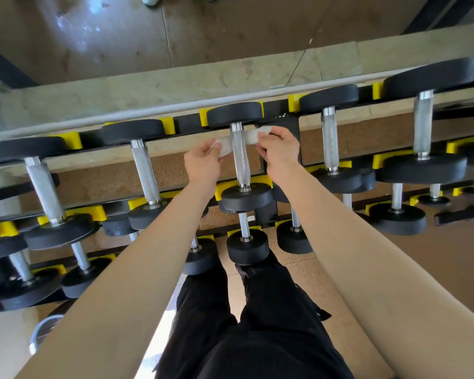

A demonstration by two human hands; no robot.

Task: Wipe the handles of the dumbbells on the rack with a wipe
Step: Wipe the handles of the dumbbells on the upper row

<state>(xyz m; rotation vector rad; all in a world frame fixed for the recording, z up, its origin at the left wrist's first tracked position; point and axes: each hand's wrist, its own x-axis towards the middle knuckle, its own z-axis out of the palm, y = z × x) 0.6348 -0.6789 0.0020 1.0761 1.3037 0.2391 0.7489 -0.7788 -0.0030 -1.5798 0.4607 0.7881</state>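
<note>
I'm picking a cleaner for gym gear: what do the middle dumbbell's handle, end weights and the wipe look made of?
Handle: silvery metal, likely chromed steel, with cross-hatched knurling. End weights: matte black, probably rubber-coated; little shine. Wipe: thin, white, slightly translucent; probably damp nonwoven cloth.

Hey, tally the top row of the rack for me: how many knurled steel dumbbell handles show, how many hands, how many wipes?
Knurled silver steel dumbbell handles: 5
Hands: 2, left hand and right hand
Wipes: 1, a white wipe pinched by both, looped behind the middle handle
Total: 8
</note>
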